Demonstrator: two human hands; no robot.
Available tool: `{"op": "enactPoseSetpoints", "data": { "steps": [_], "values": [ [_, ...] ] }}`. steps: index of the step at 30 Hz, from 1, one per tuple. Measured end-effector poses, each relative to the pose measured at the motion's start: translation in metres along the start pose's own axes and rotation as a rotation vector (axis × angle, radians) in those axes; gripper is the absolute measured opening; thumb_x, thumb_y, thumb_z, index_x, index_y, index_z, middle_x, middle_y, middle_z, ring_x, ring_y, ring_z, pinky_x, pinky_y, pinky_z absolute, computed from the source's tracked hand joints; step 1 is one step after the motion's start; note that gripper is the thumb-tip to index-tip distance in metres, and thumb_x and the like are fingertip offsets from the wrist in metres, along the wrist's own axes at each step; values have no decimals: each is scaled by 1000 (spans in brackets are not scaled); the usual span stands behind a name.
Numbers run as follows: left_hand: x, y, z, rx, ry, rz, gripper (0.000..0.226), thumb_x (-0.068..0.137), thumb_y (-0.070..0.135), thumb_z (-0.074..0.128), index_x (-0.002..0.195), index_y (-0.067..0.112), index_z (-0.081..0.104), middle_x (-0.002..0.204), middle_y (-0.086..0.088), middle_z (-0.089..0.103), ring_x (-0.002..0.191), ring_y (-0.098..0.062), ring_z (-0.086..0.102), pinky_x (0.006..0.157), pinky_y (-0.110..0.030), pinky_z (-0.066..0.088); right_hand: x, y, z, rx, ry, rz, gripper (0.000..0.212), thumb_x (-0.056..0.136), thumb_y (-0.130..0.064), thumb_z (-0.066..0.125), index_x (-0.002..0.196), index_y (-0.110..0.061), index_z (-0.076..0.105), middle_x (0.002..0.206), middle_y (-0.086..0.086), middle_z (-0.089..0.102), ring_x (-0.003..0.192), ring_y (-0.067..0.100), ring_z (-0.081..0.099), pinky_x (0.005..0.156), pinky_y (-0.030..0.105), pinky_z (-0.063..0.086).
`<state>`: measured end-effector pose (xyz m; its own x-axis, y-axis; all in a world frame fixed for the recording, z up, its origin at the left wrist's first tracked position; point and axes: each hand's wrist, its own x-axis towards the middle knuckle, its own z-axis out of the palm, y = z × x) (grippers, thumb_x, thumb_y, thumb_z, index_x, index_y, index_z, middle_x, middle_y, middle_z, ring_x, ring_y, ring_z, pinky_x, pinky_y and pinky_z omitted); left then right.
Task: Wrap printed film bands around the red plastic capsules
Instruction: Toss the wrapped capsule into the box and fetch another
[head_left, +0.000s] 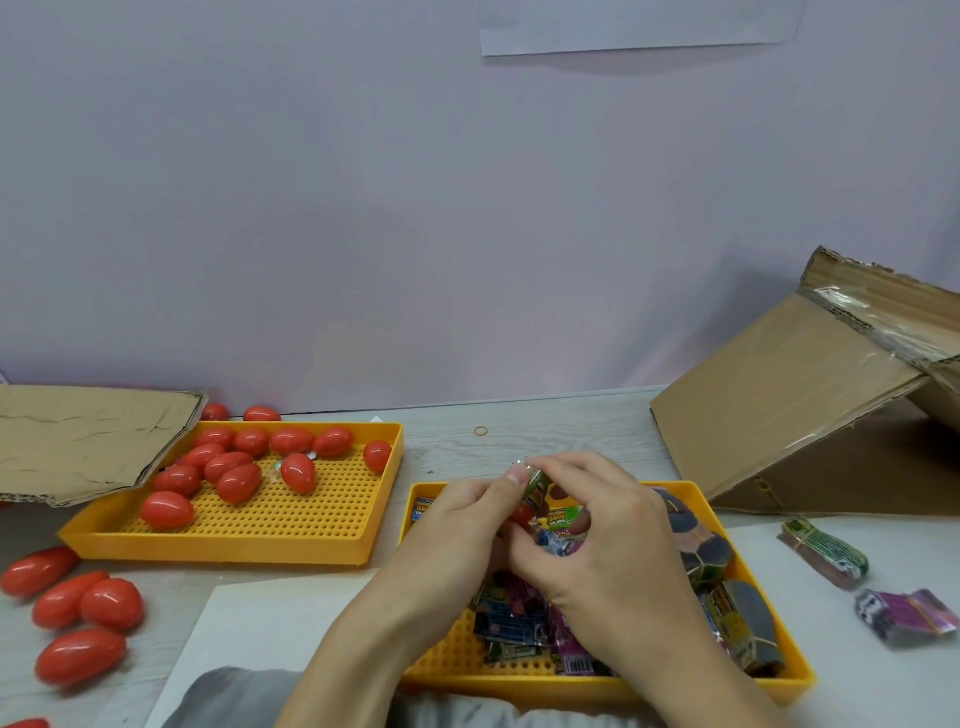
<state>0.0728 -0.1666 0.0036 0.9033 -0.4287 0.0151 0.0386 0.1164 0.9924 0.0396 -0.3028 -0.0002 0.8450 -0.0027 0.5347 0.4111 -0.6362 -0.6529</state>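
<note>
Both hands meet over the right yellow tray, working 1 red capsule. Left hand grips the capsule from the left, thumb up on the printed film band at its top. Right hand pinches the same band from the right, fingers curled over it. Capsule mostly hidden between the fingers, only a small red patch shows. Tray under the hands holds loose printed bands and wrapped capsules along its right side. Left yellow tray holds bare red capsules; more lie loose on the worktop at far left. 2 band bundles on the worktop right of the tray. Cardboard box behind, tipped.
</note>
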Motion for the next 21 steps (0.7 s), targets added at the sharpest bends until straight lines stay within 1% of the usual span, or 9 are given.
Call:
{"op": "enactPoseSetpoints", "data": {
  "steps": [1,3,6,10,13,15,18,19,21],
  "values": [
    [0,0,0,5,-15,3,35,95,37,50,82,26,80,73,3,74,69,-5,68,68,-18,53,0,0,0,2,-1,2,34,74,-40,67,107,-31,69,98,-22,60,96,1,60,75,14,48],
    [1,-2,0,33,2,10,38,99,36,48,80,27,80,67,2,72,64,-6,67,61,-17,51,0,1,0,14,-1,12,34,73,-39,66,106,-32,69,98,-22,60,95,1,60,75,12,47],
    [2,-5,2,17,17,23,36,99,41,47,86,30,79,70,0,73,67,-8,69,61,-19,52,1,0,-1,48,15,24,34,71,-43,63,103,-35,69,96,-21,61,93,2,61,73,11,47],
    [2,-6,5,-10,-9,33,36,88,50,49,82,33,80,70,4,74,68,-6,71,62,-18,53,1,0,-1,53,41,24,30,70,-38,68,99,-32,71,92,-20,62,90,2,62,72,10,46],
    [2,-7,6,50,9,42,39,90,57,52,85,31,79,74,5,74,72,-6,70,69,-20,53,1,1,-1,46,61,27,24,71,-34,70,95,-33,71,90,-18,64,87,1,62,70,8,45],
    [2,-7,6,106,11,48,41,90,60,49,86,31,79,75,6,74,74,-5,70,73,-21,52,1,2,-1,31,60,36,21,72,-39,68,92,-31,71,88,-17,64,85,1,62,70,10,46],
    [-1,-2,10,181,30,59,44,92,57,45,78,32,78,67,10,71,65,-1,66,64,-14,49,1,2,-1,15,66,47,23,71,-45,63,88,-30,70,85,-17,64,83,1,62,70,14,47],
    [-2,0,12,234,63,69,47,94,57,45,75,27,77,64,10,69,62,-1,63,62,-17,48,2,1,-1,11,68,48,23,71,-45,64,88,-31,70,86,-17,63,84,1,61,71,13,47],
    [-1,1,16,367,174,111,59,94,59,48,73,10,71,60,1,60,59,-10,54,58,-32,42,1,1,-1,11,65,46,23,70,-41,68,92,-34,70,88,-19,63,85,0,61,71,10,46]
  ]
}}
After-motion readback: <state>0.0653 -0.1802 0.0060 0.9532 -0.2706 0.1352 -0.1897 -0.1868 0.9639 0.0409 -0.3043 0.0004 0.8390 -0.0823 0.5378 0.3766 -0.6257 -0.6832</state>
